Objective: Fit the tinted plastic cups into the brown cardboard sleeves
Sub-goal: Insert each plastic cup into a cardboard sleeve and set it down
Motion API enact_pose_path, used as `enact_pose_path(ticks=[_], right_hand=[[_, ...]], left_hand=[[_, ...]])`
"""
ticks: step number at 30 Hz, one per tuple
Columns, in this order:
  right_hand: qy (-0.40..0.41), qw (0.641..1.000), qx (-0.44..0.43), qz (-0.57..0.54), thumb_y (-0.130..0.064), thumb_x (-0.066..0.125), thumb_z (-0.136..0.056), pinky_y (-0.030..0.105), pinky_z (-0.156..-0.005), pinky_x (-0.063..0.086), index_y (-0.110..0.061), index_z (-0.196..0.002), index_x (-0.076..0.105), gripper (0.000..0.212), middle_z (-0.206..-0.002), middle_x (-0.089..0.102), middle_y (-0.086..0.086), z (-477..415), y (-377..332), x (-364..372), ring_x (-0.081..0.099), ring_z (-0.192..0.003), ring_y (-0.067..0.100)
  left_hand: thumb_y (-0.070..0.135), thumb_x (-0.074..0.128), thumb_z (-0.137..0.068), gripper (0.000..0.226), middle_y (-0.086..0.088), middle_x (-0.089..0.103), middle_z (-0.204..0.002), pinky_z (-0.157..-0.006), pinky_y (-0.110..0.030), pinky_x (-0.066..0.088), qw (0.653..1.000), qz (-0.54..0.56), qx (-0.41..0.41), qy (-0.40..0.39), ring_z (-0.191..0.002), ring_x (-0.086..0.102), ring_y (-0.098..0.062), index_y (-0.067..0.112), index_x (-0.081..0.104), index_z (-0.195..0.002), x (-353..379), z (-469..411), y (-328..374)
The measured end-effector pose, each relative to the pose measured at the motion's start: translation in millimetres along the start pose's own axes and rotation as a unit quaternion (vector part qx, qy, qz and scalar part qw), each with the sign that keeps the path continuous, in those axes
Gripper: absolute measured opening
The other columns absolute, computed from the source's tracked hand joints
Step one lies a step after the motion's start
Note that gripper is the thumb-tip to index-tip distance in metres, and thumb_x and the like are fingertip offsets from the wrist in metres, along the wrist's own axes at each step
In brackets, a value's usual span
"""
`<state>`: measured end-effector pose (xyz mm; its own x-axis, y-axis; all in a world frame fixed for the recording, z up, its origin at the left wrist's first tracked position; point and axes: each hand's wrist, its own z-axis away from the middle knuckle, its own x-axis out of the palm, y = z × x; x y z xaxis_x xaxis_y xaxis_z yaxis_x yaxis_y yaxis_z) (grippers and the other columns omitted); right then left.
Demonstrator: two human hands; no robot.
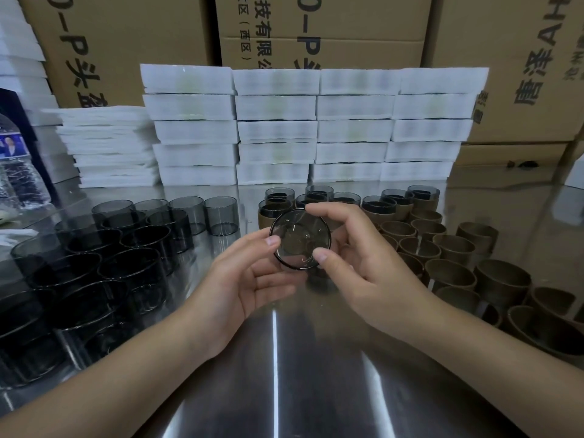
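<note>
Both of your hands meet at the centre of the frame, just above the shiny steel table (294,390). Together they hold one smoke-tinted round plastic cup (297,241), tipped so that its open mouth faces you.

Your left hand (252,279) comes in from the lower left. Its thumb presses on the cup's left rim and its fingers curl beneath. Your right hand (363,263) comes in from the lower right, with the thumb pinching the lower right of the rim and the forefinger arched over the top edge. Whether a sleeve already sits around the cup's far end, I cannot tell; your fingers hide it.

On the left of the frame a crowd of bare tinted cups (132,245) stands upright on the table, packed close together. On the right, the empty brown cardboard sleeves (448,248) stand in loose rows, open ends up. Just beyond your hands, at upper centre, stands a cluster of cups already seated in sleeves (379,207), their dark rims showing above the brown.

Behind these, stacks of white foam sheets (275,131) form a low wall across the table. Large brown cardboard cartons (316,26) printed with black characters rise behind them. A clear plastic bottle (19,178) stands at the far left edge.
</note>
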<state>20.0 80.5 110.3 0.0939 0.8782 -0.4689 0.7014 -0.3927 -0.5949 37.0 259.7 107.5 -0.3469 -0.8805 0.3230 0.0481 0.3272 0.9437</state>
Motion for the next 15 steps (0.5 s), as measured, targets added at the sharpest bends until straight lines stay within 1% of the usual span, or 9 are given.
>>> enact_pose_path(ticks=[3, 4, 6, 8, 12, 15], right_hand=[[0.001, 1.0, -0.008, 0.009, -0.02, 0.054, -0.088, 0.028, -0.079, 0.048, -0.049, -0.122, 0.041, 0.046, -0.104, 0.044, -0.026, 0.1, 0.1, 0.4, 0.051, -0.079, 0.011], [0.001, 1.0, -0.01, 0.01, -0.02, 0.055, -0.088, 0.03, -0.081, 0.049, -0.049, -0.123, 0.041, 0.047, -0.108, 0.044, -0.026, 0.2, 0.2, 0.6, 0.051, -0.08, 0.013], [-0.001, 1.0, -0.008, 0.008, -0.021, 0.057, -0.087, 0.031, -0.083, 0.05, -0.049, -0.123, 0.041, 0.048, -0.113, 0.044, -0.026, 0.5, 0.7, 0.9, 0.052, -0.081, 0.015], [0.0, 1.0, -0.005, 0.006, -0.023, 0.06, -0.086, 0.031, -0.085, 0.051, -0.05, -0.123, 0.041, 0.049, -0.115, 0.043, -0.027, 0.2, 1.6, 1.0, 0.053, -0.081, 0.013], [0.012, 1.0, -0.01, 0.001, -0.031, 0.065, -0.083, 0.024, -0.088, 0.049, -0.048, -0.122, 0.043, 0.048, -0.116, 0.043, -0.031, -0.1, 4.0, 1.6, 0.056, -0.089, 0.004], [0.018, 1.0, -0.001, -0.004, -0.043, 0.066, -0.078, 0.026, -0.088, 0.05, -0.05, -0.121, 0.044, 0.048, -0.118, 0.045, -0.028, 0.1, 5.1, 2.5, 0.059, -0.097, 0.009]], left_hand=[[0.034, 0.062, -0.072, 0.059, -0.021, 0.071, -0.11, -0.066, -0.024, 0.058, 1.0, -0.011, 0.003, -0.01, -0.1, 0.07, -0.034, 0.014, 0.06, -0.128, 0.2, 0.9, 0.4], [0.033, 0.062, -0.072, 0.059, -0.021, 0.071, -0.11, -0.066, -0.024, 0.058, 1.0, -0.011, 0.004, -0.011, -0.102, 0.069, -0.035, 0.015, 0.059, -0.128, 0.1, 0.8, 0.3], [0.032, 0.063, -0.072, 0.06, -0.021, 0.071, -0.11, -0.065, -0.024, 0.057, 1.0, -0.01, 0.008, -0.012, -0.1, 0.07, -0.034, 0.015, 0.059, -0.129, 0.0, 0.7, 0.2], [0.032, 0.062, -0.073, 0.058, -0.019, 0.072, -0.109, -0.065, -0.023, 0.057, 1.0, -0.015, 0.015, -0.019, -0.096, 0.072, -0.03, 0.016, 0.059, -0.128, 0.1, 0.9, 0.2], [0.032, 0.061, -0.074, 0.054, -0.019, 0.072, -0.108, -0.067, -0.023, 0.057, 0.999, -0.025, 0.022, -0.03, -0.089, 0.073, -0.025, 0.019, 0.06, -0.126, 0.1, 1.6, -0.1], [0.032, 0.063, -0.073, 0.049, -0.019, 0.073, -0.106, -0.069, -0.024, 0.057, 0.999, -0.028, 0.021, -0.034, -0.086, 0.074, -0.024, 0.02, 0.062, -0.121, 0.2, 1.7, -1.3]])
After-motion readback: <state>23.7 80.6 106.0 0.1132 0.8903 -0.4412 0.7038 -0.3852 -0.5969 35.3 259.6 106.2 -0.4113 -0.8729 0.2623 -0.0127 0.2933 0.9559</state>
